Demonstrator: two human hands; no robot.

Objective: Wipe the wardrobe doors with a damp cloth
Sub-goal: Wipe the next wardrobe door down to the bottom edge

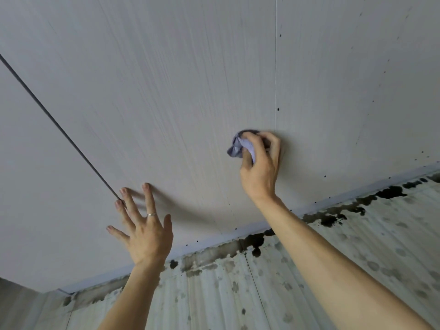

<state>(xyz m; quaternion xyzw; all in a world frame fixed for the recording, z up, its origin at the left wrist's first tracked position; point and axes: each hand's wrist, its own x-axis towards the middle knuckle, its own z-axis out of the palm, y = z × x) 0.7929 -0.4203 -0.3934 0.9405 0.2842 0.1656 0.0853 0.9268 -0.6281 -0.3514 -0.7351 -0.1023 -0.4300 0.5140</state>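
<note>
Two bare arms reach past a ribbed grey surface [357, 246] blotched black; the left hand [145, 232] spreads its fingers wide, tips at the matte, pale wood-grain wardrobe door [166, 91]. The right hand [260, 167] grips a crumpled lilac cloth [235, 147] pressed to that door beside a thin seam. Wiping seems midway, since dark specks [325, 176] dot the panel beyond

No readable text, label, brand, number or sign anywhere in the head view.
</note>
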